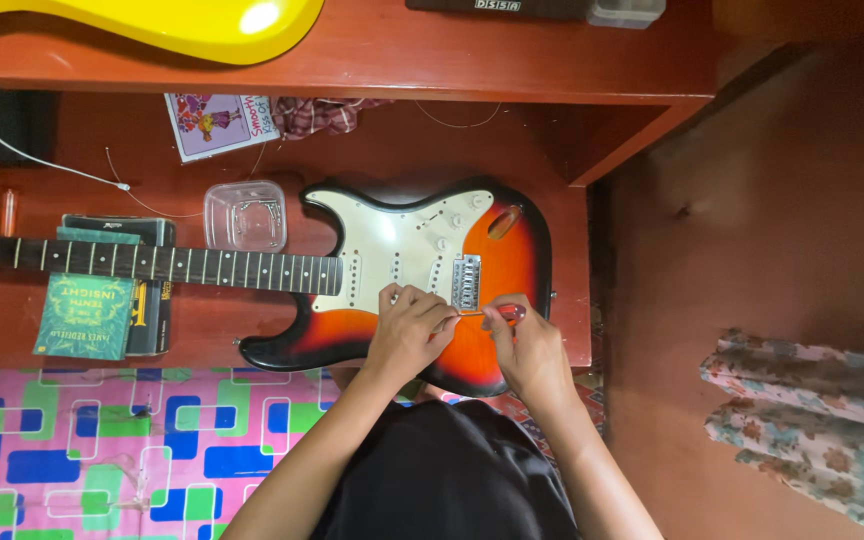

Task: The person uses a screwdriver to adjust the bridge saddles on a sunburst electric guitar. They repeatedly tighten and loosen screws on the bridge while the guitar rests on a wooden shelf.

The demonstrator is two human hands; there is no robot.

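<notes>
A sunburst electric guitar [422, 270] lies flat on a red-brown wooden desk [572, 200]. The right hand [532, 350] grips a red-handled screwdriver [497, 313], its tip at the chrome bridge [465, 282] just beyond the fingertips. The left hand [407, 330] presses curled fingers on the white pickguard [392, 240] beside the tip. A slipping tip could likely scratch the glossy finish. A clear plastic tub [244, 215] sits left of the fingers; a patterned mat [102, 450] covers the floor.

Yellow guitar body [152, 25] cut off by top edge.
</notes>
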